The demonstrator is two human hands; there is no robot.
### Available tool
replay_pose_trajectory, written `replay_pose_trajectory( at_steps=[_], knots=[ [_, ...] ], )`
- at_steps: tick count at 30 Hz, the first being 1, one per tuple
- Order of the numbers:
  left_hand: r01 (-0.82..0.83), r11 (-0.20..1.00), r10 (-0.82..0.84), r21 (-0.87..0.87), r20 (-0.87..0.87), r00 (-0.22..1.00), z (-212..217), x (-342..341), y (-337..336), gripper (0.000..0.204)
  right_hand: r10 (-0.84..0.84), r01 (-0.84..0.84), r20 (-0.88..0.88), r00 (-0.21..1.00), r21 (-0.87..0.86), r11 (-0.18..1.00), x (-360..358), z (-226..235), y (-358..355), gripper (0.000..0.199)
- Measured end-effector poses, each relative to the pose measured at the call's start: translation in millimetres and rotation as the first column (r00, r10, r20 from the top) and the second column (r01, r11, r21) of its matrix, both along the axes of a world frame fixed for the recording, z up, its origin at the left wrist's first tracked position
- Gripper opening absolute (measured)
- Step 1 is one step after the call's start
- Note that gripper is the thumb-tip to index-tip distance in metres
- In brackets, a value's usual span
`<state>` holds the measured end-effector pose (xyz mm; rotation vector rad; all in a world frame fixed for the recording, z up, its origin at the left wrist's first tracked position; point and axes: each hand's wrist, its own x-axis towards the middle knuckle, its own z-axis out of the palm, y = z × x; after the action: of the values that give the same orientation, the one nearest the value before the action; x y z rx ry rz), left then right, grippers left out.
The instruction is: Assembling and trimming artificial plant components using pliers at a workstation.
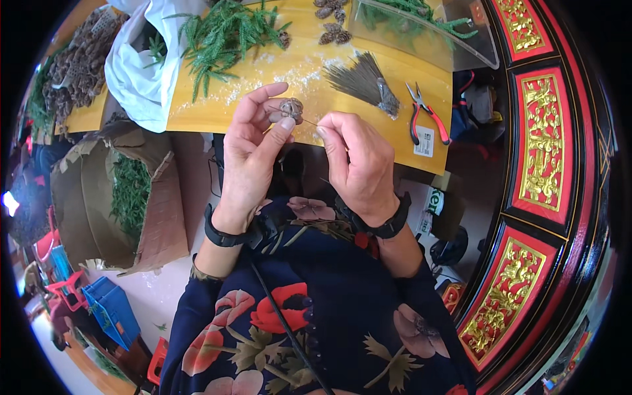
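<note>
Yellow table (416, 69) carries green sprigs (227, 33), a bundle of strands (365, 80) and red-handled pliers (419, 103). Near its front edge, the left hand (252, 145) grips a pine cone (291, 106); the right hand (362, 153) pinches a thin wire (309, 122) extending from the cone.

Got a small brown pine cone (291, 108) pinched in my left hand (253, 135), my right hand (361, 151) on the thin brown wire (310, 122) sticking out of it. Red-and-black-handled metal pliers (419, 104) just lying on the yellow tabletop (197, 113).
</note>
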<state>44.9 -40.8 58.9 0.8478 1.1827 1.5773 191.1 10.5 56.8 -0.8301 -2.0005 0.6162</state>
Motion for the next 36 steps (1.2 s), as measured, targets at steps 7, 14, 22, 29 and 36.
replay_pose_trajectory(
  at_steps=[7, 14, 22, 29, 36],
  knots=[
    [0.018, 0.999, -0.019, -0.032, -0.044, 0.999, 1.7, -0.5, -1.9, 0.034, -0.003, 0.004, -0.022, 1.000, 0.020, 1.000, 2.1, -0.2, -0.5, 0.010],
    [0.041, 0.997, -0.041, -0.059, 0.009, 0.999, 1.4, -0.9, -1.4, 0.035, 0.016, -0.017, -0.025, 1.000, -0.024, 1.000, 4.5, 1.3, -1.0, 0.011],
    [0.067, 0.995, -0.063, -0.072, 0.052, 0.997, 6.3, 2.3, -1.1, 0.032, -0.035, 0.034, -0.024, 0.999, -0.025, 0.999, 5.7, 2.5, -0.7, 0.011],
    [0.187, 0.977, -0.165, -0.100, 0.198, 0.966, 2.9, 0.5, -1.5, 0.029, -0.048, 0.047, -0.029, 0.998, -0.022, 0.999, 4.8, -0.7, -1.9, 0.012],
    [0.212, 0.976, -0.199, -0.049, 0.190, 0.961, 0.6, 4.0, -1.1, 0.029, -0.055, 0.056, -0.035, 0.998, 0.013, 0.998, 3.7, 1.2, -3.0, 0.012]
  ],
)
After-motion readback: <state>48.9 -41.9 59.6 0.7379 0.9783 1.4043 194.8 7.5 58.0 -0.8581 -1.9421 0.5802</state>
